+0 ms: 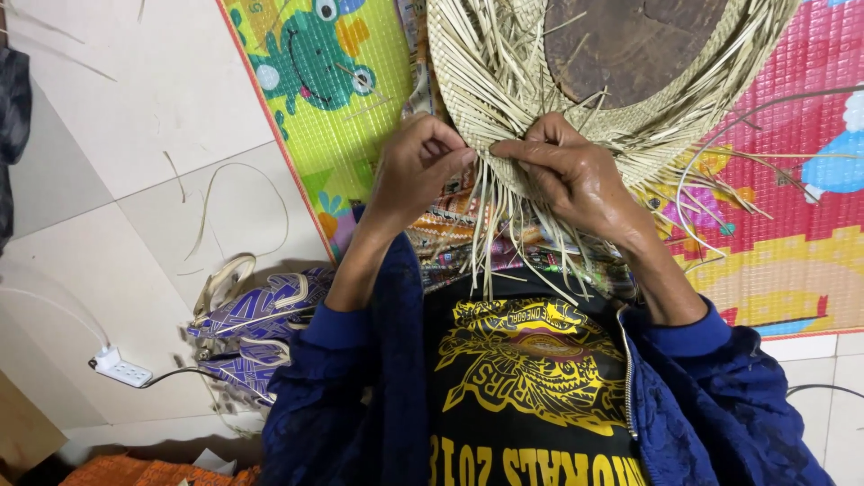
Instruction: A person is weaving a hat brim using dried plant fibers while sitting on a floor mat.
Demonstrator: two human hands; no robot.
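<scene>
Weaving: one round piece of pale straw [504,63], flat, plaited in a fine check, with a ragged fringe of loose strands along its lower edge; it is held over the person's lap and the play mat, at the top middle of the view.
Form: one dark brown domed block [630,36], dull and smooth, is ringed by the weaving.
Loose strands: many thin, stiff, cream strips [490,243], too many to count, hang down between the two hands towards the chest.
Left hand [416,166]: wrist bent, fingers curled, thumb and forefinger pinched shut on strands at the woven edge.
Right hand [576,175]: knuckles raised, forefinger stretched along the edge, fingertips closed on strands just beside the left hand's; the two grips nearly touch.
Sleeves: two, dark blue, lacy in texture.
Play mat [333,108]: one, foam, embossed in small squares, printed with bright cartoon animals.
Floor [135,117]: pale glossy tiles, a few stray straw strips lying on them.
Bag [261,315]: one, purple and white patterned, cream handles.
Power strip [121,367]: one, white, on the floor.
</scene>
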